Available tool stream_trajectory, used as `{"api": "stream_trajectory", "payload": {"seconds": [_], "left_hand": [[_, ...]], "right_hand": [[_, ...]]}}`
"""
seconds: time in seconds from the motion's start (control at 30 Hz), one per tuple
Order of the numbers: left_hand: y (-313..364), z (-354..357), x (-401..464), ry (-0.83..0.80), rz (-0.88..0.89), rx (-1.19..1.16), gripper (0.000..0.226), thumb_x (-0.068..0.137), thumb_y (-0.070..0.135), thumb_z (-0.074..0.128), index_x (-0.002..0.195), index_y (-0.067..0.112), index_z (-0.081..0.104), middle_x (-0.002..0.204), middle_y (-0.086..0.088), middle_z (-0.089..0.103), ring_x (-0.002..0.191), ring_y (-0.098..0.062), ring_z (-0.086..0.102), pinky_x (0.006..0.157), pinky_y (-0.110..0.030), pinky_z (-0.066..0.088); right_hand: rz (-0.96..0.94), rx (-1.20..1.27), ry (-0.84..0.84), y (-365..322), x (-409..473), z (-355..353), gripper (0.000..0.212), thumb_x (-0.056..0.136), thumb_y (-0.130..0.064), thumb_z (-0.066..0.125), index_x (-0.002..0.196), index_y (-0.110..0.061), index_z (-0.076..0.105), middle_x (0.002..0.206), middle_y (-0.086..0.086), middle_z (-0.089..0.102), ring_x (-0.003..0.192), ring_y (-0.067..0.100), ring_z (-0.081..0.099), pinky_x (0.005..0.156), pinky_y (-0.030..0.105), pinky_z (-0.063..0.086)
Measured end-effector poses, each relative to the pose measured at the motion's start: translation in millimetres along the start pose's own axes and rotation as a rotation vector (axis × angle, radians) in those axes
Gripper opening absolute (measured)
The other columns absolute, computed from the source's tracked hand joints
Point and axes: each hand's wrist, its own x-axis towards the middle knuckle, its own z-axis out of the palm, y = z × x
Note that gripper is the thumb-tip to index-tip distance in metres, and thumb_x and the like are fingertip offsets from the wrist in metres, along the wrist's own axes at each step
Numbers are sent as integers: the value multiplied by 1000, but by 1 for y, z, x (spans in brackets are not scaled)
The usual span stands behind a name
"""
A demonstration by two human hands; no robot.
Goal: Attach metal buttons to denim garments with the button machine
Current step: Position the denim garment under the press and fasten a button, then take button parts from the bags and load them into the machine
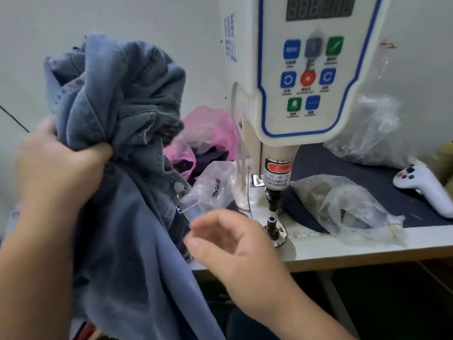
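Observation:
A bunched blue denim garment [115, 114] is held up at the left, its lower part hanging below the table edge. My left hand [56, 173] grips it at mid-height. My right hand [232, 246] hovers beside the hanging cloth with fingers apart, holding nothing, just left of the machine's lower die [273, 225]. The white button machine [294, 82] rises at centre with a coloured keypad; its black punch [274, 200] hangs above the die with nothing between them. A clear plastic bag of metal parts [343, 207] lies right of the die.
The white table [355, 251] has a printed ruler strip and a dark mat at the back right. Pink and clear plastic bags [208, 133] lie behind the garment. A white handheld controller [424, 187] rests at the right. Another clear bag [372, 128] leans on the wall.

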Motion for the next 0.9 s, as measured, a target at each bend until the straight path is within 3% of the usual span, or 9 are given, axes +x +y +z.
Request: {"api": "stream_trajectory", "payload": {"seconds": [0.1,0.17,0.3,0.43,0.53,0.6,0.67,0.73,0.9], "left_hand": [[19,18,-15,9,-8,181,40,60,49,64,93,28,55,90,-5,65,90,-38,67,78,-51,57],[13,37,-27,-73,-16,414,41,66,37,67,101,19,53,93,-19,64,89,-45,63,73,-44,49],[-4,58,-34,-284,-139,588,61,79,23,70,130,1,45,125,-30,55,114,-49,54,86,-48,45],[2,67,-36,-205,111,740,82,79,33,73,143,-3,35,142,-31,42,127,-51,42,105,-58,33],[20,83,-56,-193,470,551,64,77,28,59,133,-2,53,127,-30,57,113,-49,53,99,-54,39],[36,100,-73,-388,559,418,36,80,19,58,112,4,70,103,-19,69,98,-42,61,88,-48,49],[43,121,-88,-582,528,418,24,87,15,57,104,11,73,98,-13,70,96,-38,62,84,-45,49],[41,142,-98,-657,499,519,26,92,22,50,107,16,71,101,-13,70,97,-38,62,84,-43,50],[24,170,-95,-736,319,661,32,99,28,40,117,24,66,112,-14,66,95,-33,60,74,-34,41]], "right_hand": [[71,-104,74,21,-19,-32,15,87,-11,74,88,-26,73,85,-3,74,82,15,69,77,27,56],[118,-168,171,30,-30,-53,22,86,-13,75,86,-36,72,84,-5,73,81,9,69,73,21,54],[176,-293,381,39,-47,-99,26,82,-18,74,87,-43,72,83,-11,74,79,3,69,68,16,51],[152,-613,592,33,-45,-148,20,87,-18,68,75,-35,71,79,-18,70,77,-5,62,60,21,47],[259,-995,559,27,-27,-179,28,94,-13,57,84,-36,70,85,-16,65,84,4,58,66,25,40],[429,-1224,476,28,-13,-196,32,96,-7,48,106,-24,74,103,-3,64,96,19,56,73,33,42],[631,-1328,386,28,0,-204,40,95,-4,43,115,-25,70,111,4,64,99,25,58,76,33,48],[721,-1366,316,31,7,-206,35,91,-3,42,98,-24,69,97,4,63,87,25,59,73,34,53],[625,-1412,356,48,9,-209,20,96,-22,47,90,-28,65,81,-4,59,74,18,56,58,31,42]]}}
